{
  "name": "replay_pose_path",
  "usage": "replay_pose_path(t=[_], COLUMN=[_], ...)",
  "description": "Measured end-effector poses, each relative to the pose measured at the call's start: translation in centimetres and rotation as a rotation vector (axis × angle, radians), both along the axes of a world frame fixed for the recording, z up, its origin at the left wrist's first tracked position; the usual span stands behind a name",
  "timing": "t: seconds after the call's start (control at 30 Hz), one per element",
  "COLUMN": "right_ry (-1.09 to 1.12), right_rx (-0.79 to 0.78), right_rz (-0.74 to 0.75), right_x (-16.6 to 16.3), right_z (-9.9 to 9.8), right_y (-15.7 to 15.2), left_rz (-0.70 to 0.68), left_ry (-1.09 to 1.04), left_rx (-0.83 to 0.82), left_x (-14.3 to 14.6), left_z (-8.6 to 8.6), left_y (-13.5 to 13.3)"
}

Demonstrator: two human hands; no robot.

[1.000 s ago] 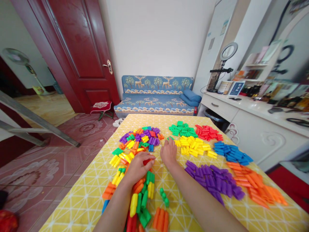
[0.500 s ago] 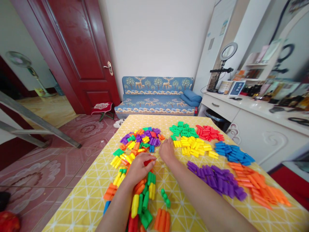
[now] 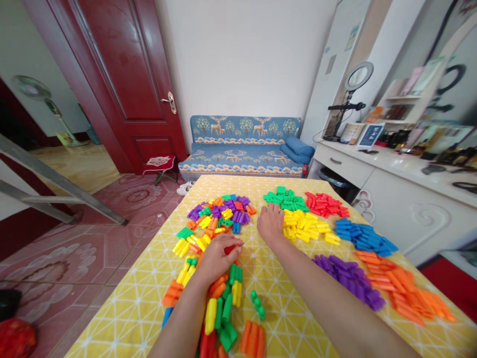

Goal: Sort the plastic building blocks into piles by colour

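Observation:
My left hand (image 3: pixel 218 258) rests curled on the mixed pile of coloured plastic blocks (image 3: pixel 216 221), its fingers closed around a red block (image 3: pixel 230 248). My right hand (image 3: pixel 271 223) reaches forward, palm down, to the edge between the green pile (image 3: pixel 285 199) and the yellow pile (image 3: pixel 303 226); its fingertips are hidden from me. Sorted piles lie to the right: red (image 3: pixel 326 205), blue (image 3: pixel 359 237), purple (image 3: pixel 350 281) and orange (image 3: pixel 404 293). More mixed blocks (image 3: pixel 223 308) lie under my left forearm.
The blocks lie on a yellow patterned tablecloth (image 3: pixel 283 308). A white counter (image 3: pixel 402 171) with a ring light (image 3: pixel 357 79) runs along the right. A blue sofa (image 3: pixel 242 149), a red door (image 3: pixel 122 84) and a small stool (image 3: pixel 159 164) stand behind. A metal ladder (image 3: pixel 44 184) leans at left.
My right hand has moved forward and to the right, from the gap beside the mixed pile up to the green and yellow piles. My left hand has stayed on the red block.

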State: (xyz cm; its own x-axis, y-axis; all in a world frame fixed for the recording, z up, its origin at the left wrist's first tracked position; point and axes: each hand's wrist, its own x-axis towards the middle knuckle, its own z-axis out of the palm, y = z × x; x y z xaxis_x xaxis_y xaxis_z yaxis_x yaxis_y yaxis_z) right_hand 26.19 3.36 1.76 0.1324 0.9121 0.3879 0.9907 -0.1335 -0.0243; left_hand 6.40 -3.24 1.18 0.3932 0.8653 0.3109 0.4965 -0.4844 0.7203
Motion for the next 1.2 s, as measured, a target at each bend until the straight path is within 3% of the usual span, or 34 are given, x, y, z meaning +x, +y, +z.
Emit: replay_pose_path(t=[0.33,0.5,0.87,1.2], right_ry=[-0.030,-0.028,0.023,0.020], right_rx=[-0.076,-0.118,-0.215,-0.283], right_rz=[-0.098,0.006,0.054,0.048], right_x=[3.3,3.2,2.8,2.2], right_z=[-1.0,-0.5,-1.3,-1.2], right_y=[-0.7,-0.3,4.4,4.5], left_rz=[0.002,-0.005,-0.004,-0.010], left_ry=[0.009,0.004,-0.015,-0.009], left_rx=[0.004,-0.002,0.004,-0.006], left_x=[0.0,0.0,0.0,-0.1], left_z=[-0.1,0.0,-0.2,0.0], left_y=[0.1,0.0,0.0,0.0])
